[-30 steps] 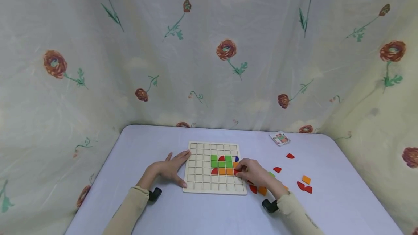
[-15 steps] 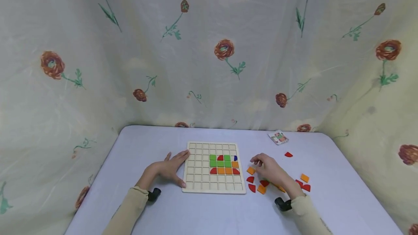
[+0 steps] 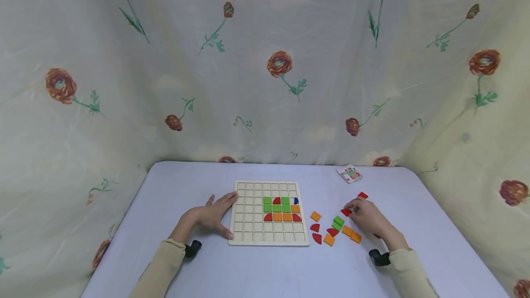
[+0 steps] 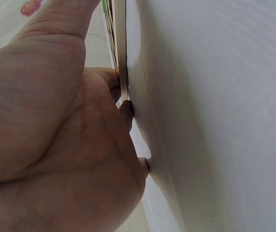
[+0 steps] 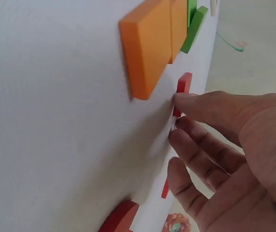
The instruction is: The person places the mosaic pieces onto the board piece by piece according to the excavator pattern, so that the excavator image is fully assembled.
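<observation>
Right hand [image 3: 366, 215] moved from the grid board [image 3: 269, 213] out to a red piece [image 3: 346, 212] lying on the worktop [image 3: 265, 266], fingertips barely pinching it, left hand [image 3: 211, 215] flat against the board; we judge it may slip and scatter the neighbouring loose pieces [image 3: 335, 231].

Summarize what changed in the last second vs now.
The right hand left the grid board, moved right across the loose pieces and now fingers a red piece. The left hand stayed braced on the board's left edge; the placed tiles look unchanged.
</observation>
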Available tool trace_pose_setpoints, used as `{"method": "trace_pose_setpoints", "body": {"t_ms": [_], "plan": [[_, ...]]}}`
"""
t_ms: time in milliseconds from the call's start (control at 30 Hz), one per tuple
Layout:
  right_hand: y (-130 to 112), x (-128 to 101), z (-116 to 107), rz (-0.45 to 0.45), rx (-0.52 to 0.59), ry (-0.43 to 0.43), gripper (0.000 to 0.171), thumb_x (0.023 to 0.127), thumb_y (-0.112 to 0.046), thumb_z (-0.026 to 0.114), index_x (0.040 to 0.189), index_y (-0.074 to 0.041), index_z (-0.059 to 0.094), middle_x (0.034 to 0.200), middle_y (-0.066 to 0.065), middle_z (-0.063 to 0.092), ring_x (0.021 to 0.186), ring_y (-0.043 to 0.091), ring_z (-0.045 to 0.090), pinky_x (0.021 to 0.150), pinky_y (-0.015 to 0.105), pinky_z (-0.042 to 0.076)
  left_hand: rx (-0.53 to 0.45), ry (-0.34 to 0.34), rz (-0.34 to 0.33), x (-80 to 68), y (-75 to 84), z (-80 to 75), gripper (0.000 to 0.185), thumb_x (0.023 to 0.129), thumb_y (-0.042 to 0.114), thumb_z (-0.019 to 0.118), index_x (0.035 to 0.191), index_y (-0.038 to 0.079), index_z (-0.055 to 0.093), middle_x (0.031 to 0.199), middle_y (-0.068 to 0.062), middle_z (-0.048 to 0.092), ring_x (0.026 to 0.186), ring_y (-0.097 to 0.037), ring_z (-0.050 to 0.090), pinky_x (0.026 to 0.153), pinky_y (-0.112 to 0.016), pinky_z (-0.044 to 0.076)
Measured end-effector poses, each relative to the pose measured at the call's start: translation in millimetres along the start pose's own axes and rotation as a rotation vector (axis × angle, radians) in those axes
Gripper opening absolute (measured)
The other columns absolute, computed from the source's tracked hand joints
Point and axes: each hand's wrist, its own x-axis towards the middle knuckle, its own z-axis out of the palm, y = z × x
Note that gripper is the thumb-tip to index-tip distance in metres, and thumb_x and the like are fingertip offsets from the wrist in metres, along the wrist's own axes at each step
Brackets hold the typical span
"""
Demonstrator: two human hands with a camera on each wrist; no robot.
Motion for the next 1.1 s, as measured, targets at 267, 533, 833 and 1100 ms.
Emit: {"method": "trace_pose_setpoints", "body": {"t_ms": [267,533,833,1100], "plan": [[-1.6,2.7,3.1,0.027,0.036,-0.011,0.028,0.086,-0.006,0.068,0.113,-0.002,0.065,0.098,0.007,0.065,0.081,0.017,0.053,0.073,0.030,0.051,-0.023,-0.005,-0.001,-1.1,1.6,1.0,0.127,0.064,0.062,0.080,0.156,0.013,0.009,0.165,-0.002,0.002,0.152,-0.025,0.002,0.119,-0.058,-0.004],[-6.8,3.8,8.4,0.156,0.066,-0.010,0.023,0.089,-0.024,0.069,0.097,-0.004,0.058,0.079,0.005,0.056,0.071,0.018,0.050,0.063,0.027,0.044,-0.026,-0.001,0.007,-2.2,1.2,-1.0,0.126,0.065,0.061,0.080,0.156,0.012,0.009,0.164,-0.002,0.002,0.152,-0.025,0.001,0.119,-0.058,-0.005],[-0.2,4.4,8.7,-0.029,0.056,-0.012,0.031,0.085,0.002,0.057,0.112,-0.010,0.068,0.118,0.010,0.059,0.094,0.023,0.055,0.087,0.043,0.054,-0.021,-0.005,0.014,-2.4,0.1,-1.2,0.126,0.065,0.062,0.080,0.156,0.013,0.008,0.165,-0.002,0.002,0.152,-0.024,0.001,0.118,-0.059,-0.005],[-0.5,1.3,6.3,0.051,0.067,-0.024,0.025,0.086,-0.014,0.071,0.110,-0.007,0.069,0.103,0.006,0.062,0.086,0.019,0.053,0.075,0.032,0.051,-0.018,-0.009,0.011,-1.1,0.1,-1.7,0.126,0.065,0.063,0.079,0.156,0.012,0.008,0.165,-0.003,0.002,0.152,-0.025,0.001,0.118,-0.059,-0.005]]}}
